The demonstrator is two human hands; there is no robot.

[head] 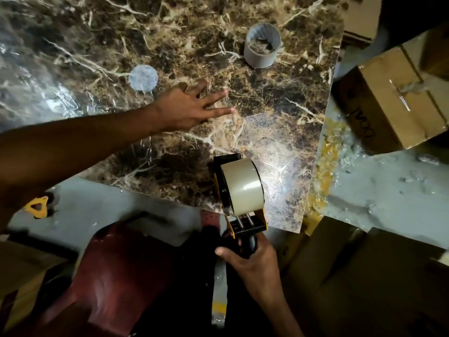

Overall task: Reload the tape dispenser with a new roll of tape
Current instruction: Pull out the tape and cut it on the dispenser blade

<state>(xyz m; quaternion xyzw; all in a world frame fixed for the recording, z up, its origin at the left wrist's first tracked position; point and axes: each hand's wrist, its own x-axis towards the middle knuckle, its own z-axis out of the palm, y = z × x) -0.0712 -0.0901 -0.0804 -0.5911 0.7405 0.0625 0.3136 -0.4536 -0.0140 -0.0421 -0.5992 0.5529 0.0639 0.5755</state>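
I have the tape dispenser [239, 203] in my right hand [252, 261], fingers wrapped tight round its black handle, and it hangs just over the near edge of the marble table [170, 45], which I'll use as my landmark. A full tan tape roll [244, 186] already sits on the dispenser's hub, between the yellow-and-black side plate and the rollers below it. My left hand [192, 107] is out over the middle of the table, fingers spread apart and flat, holding nothing; I can't tell whether the palm actually touches the surface.

Toward the far side of the table stands an empty grey cardboard core [263, 45], upright on its end, and left of it lies a small pale disc [143, 77], just beyond my left hand. A cardboard box [388, 105] sits off the table's right edge.

By my reckoning the roll is seated and what remains is threading the loose end. The dispenser should feel light and rigid, best kept by the handle as I have it. The roll is stiff, but its outer face looks glossy and slick, so I'd steady it by the rim. The free end will be thin, sticky and quick to fold on itself, and I'd keep fingers clear of the cutter, which I can't see from here.
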